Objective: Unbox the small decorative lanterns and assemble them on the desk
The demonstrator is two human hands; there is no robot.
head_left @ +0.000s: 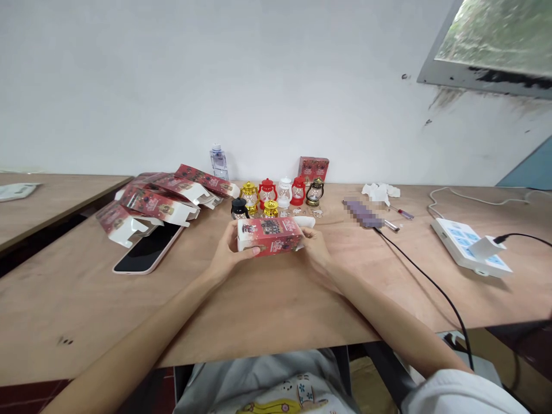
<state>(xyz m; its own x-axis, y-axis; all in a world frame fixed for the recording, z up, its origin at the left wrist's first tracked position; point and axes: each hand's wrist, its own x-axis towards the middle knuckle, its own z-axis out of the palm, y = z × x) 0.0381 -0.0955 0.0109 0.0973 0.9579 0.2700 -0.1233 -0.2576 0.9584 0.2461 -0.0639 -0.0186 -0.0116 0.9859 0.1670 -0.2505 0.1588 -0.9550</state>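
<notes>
The red printed carton [276, 233] sat between both hands' fingers: the left hand [228, 250] clasped one end, thumb pressed forward; the right hand [314, 246] met the flapped end, its pinch unclear. Probably light, dentable card, best held at folded edges.

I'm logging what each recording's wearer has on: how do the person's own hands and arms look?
The left hand and right hand are ungloved, with no watch or bracelet visible. Both forearms are bare. A plain white sleeve shows on the right arm; the left sleeve is out of view.
</notes>
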